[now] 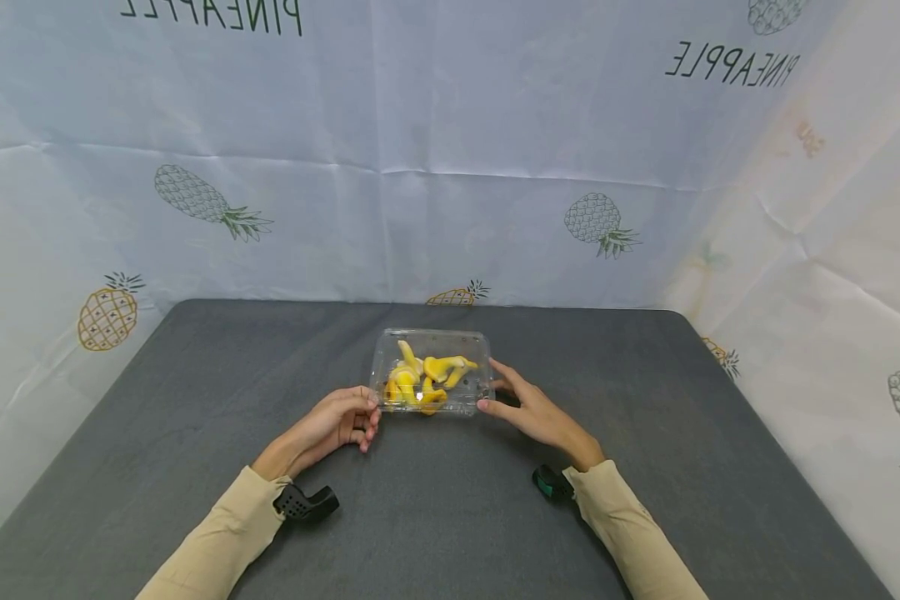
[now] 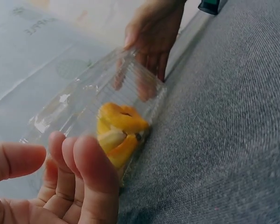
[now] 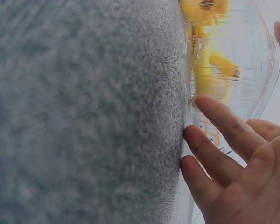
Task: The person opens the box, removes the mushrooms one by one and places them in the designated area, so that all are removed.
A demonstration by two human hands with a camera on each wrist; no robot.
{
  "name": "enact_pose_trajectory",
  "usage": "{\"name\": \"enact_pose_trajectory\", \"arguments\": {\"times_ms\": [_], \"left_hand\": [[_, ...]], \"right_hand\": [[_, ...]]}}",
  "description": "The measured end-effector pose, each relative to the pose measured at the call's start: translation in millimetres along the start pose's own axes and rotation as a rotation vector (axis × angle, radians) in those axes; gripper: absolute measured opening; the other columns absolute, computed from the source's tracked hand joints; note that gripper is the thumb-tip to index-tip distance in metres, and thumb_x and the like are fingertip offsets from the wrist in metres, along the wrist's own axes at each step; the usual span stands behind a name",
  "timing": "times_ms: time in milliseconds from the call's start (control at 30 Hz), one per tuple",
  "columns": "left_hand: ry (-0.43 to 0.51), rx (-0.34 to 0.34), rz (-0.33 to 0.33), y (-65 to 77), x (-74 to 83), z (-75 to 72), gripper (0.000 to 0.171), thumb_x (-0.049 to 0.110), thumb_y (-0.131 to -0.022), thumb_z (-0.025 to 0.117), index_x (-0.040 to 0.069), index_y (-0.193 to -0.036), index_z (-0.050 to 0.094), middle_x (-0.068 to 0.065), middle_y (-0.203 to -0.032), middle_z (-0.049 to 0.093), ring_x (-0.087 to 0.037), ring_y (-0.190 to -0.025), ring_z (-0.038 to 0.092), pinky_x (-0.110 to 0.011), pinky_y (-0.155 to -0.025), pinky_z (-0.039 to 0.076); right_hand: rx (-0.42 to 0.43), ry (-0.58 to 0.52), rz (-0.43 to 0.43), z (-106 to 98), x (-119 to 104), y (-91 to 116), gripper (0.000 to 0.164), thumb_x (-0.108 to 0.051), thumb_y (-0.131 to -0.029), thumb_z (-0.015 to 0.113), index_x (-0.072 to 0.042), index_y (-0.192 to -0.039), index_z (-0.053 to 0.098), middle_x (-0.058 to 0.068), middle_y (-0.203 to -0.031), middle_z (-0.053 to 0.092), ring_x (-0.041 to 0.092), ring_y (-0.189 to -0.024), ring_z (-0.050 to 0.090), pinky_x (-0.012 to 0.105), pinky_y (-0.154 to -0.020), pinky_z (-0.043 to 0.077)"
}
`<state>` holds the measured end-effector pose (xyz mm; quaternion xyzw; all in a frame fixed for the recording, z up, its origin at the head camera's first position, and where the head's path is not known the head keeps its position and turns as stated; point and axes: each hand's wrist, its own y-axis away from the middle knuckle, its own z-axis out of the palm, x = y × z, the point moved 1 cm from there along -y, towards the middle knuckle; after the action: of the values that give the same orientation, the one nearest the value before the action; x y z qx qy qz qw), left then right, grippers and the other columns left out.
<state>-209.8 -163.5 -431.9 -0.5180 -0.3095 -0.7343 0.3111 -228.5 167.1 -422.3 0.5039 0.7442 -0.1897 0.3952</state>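
A clear plastic box (image 1: pixel 465 342) sits on the grey table, with several small yellow bananas (image 1: pixel 405 379) inside. At its front left corner is my left hand (image 1: pixel 337 423), fingers loosely bent. The left wrist view shows a gap between the thumb and the fingertips (image 2: pixel 95 161), with the box just beyond them. On the opposite side, my right hand (image 1: pixel 536 412) has its fingers spread along the box's right end, the thumb near the front right corner. Whether each fingertip touches the plastic is hard to tell.
The dark grey cloth-covered table (image 1: pixel 435 517) has its far edge a little behind the box. A white curtain (image 1: pixel 465 100) with pineapple prints hangs behind and at the sides. Black bands (image 1: pixel 307 504) are on both wrists.
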Motion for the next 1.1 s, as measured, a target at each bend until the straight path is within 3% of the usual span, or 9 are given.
{"name": "enact_pose_trajectory", "arguments": {"times_ms": [133,400,633,800,933,1100], "left_hand": [[-0.022,0.013,-0.013,0.7,0.4,-0.4,0.017,0.017,-0.107,0.041,0.013,-0.095,0.053,0.002,-0.085,0.059,-0.011,-0.069,0.059,-0.027,-0.064,0.057],[-0.156,0.081,-0.026,3.9,1.5,-4.7,0.017,0.02,-0.106,0.045,0.003,-0.109,0.047,-0.007,-0.096,0.058,-0.015,-0.077,0.062,-0.035,-0.073,0.061],[-0.294,0.275,0.043,2.0,0.9,-3.9,0.029,0.019,-0.106,0.042,0.0,-0.127,0.035,-0.017,-0.107,0.053,-0.018,-0.083,0.062,-0.037,-0.071,0.06],[-0.371,0.394,0.132,-0.5,1.2,-0.8,0.041,0.014,-0.107,0.036,-0.003,-0.143,0.029,-0.026,-0.132,0.046,-0.024,-0.102,0.06,-0.037,-0.078,0.06],[-0.452,0.4,0.193,-1.5,2.2,2.8,0.053,0.018,-0.108,0.038,0.001,-0.154,0.02,-0.029,-0.152,0.033,-0.042,-0.127,0.049,-0.045,-0.095,0.056],[-0.537,0.352,0.224,-2.3,0.8,7.2,0.071,0.023,-0.106,0.048,0.013,-0.16,0.004,-0.024,-0.164,0.013,-0.051,-0.145,0.026,-0.064,-0.113,0.035]], "right_hand": [[-0.005,-0.004,0.0,0,0,0,0.08,-0.048,-0.097,0.059,-0.026,-0.16,0.015,0.014,-0.152,0.046,0.035,-0.14,0.045,0.06,-0.108,0.042],[-0.021,-0.017,-0.001,-1,0,1,0.08,-0.048,-0.097,0.059,-0.028,-0.16,0.014,0.015,-0.152,0.045,0.036,-0.14,0.045,0.061,-0.106,0.043],[-0.026,-0.018,-0.01,-1,-1,2,0.079,-0.047,-0.098,0.058,-0.028,-0.16,0.013,0.015,-0.152,0.045,0.035,-0.139,0.045,0.06,-0.106,0.043],[-0.027,-0.014,-0.014,-1,-1,2,0.08,-0.048,-0.098,0.058,-0.027,-0.16,0.013,0.015,-0.153,0.044,0.035,-0.14,0.044,0.062,-0.108,0.041],[-0.02,-0.007,-0.018,-2,-2,2,0.08,-0.048,-0.097,0.059,-0.026,-0.16,0.015,0.015,-0.152,0.045,0.035,-0.14,0.045,0.062,-0.108,0.041],[-0.013,0.002,-0.021,-2,-2,2,0.079,-0.048,-0.097,0.059,-0.026,-0.16,0.016,0.015,-0.15,0.047,0.035,-0.138,0.047,0.061,-0.107,0.043]]}}
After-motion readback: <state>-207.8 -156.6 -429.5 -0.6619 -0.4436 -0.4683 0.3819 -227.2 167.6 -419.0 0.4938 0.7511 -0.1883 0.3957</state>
